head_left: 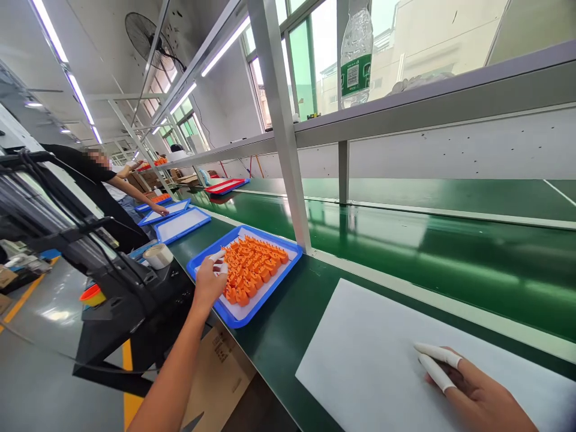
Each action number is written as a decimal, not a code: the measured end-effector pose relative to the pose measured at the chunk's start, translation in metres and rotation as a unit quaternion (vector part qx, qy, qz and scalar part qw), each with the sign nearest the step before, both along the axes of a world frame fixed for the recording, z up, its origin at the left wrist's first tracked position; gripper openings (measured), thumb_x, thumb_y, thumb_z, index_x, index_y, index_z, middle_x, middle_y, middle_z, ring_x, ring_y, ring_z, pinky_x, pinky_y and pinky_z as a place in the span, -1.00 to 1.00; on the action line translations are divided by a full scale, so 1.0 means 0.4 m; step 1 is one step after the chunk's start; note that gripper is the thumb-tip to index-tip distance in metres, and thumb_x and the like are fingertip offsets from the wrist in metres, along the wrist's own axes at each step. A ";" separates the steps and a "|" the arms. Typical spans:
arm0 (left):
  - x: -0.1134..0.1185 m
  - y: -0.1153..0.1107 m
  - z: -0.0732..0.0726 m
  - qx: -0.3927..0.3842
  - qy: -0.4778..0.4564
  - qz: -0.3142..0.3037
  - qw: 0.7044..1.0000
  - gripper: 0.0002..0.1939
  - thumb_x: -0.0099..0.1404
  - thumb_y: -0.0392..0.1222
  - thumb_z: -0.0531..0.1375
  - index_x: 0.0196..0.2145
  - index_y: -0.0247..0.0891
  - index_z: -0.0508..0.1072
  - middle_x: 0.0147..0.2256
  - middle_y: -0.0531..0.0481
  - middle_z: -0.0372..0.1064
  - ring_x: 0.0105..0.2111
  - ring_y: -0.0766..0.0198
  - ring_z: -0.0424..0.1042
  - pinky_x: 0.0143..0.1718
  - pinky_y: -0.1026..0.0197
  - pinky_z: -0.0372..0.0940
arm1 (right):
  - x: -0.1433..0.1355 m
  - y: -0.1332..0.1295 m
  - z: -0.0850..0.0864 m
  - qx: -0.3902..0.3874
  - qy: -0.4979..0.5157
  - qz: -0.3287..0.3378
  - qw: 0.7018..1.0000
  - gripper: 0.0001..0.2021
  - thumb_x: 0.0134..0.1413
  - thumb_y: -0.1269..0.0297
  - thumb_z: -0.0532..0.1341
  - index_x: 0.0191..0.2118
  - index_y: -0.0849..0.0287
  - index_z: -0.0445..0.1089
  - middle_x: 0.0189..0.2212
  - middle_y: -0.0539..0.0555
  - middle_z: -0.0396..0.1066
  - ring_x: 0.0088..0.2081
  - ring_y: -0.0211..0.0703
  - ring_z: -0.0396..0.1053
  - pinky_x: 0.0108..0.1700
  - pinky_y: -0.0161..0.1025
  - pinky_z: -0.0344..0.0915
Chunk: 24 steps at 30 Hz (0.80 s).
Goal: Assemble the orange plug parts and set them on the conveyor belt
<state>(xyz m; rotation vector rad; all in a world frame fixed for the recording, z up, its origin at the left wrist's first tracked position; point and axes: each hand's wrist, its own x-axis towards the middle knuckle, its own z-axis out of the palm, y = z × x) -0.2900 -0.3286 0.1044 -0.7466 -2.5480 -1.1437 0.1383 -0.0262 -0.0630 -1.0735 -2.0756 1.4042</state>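
My left hand (210, 279) reaches over the near left rim of a blue tray (265, 300). White covers sit on its finger and thumb tips, which are apart beside a heap of small orange plastic parts (254, 267). Any part between those fingers is too small to make out. On the right, my right hand (472, 384) rests over a large white sheet (360, 342) lying on the green bench. Two of its fingers, also in white covers, stretch out with their tips close together, and no object shows between them. The other fingers are partly hidden beneath the hand.
A metal post (281, 120) rises just behind the tray. Further along the green bench (270, 348) lie more blue trays (183, 225) and a red tray (227, 186). A co-worker (101, 186) reaches over those trays. A plastic bottle (356, 60) stands on the shelf above.
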 end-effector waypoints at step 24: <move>0.509 0.533 -0.225 -0.078 -0.316 -0.488 0.810 -0.66 0.24 0.06 0.23 -0.44 -0.29 0.55 -0.59 0.04 0.32 -0.56 0.31 0.31 -0.54 0.27 0.18 | -0.004 -0.028 0.019 0.085 0.052 0.042 0.994 -0.65 -0.05 0.17 0.25 -0.08 -0.07 0.54 0.03 0.06 0.52 -0.17 0.06 0.55 -0.23 -0.22 0.55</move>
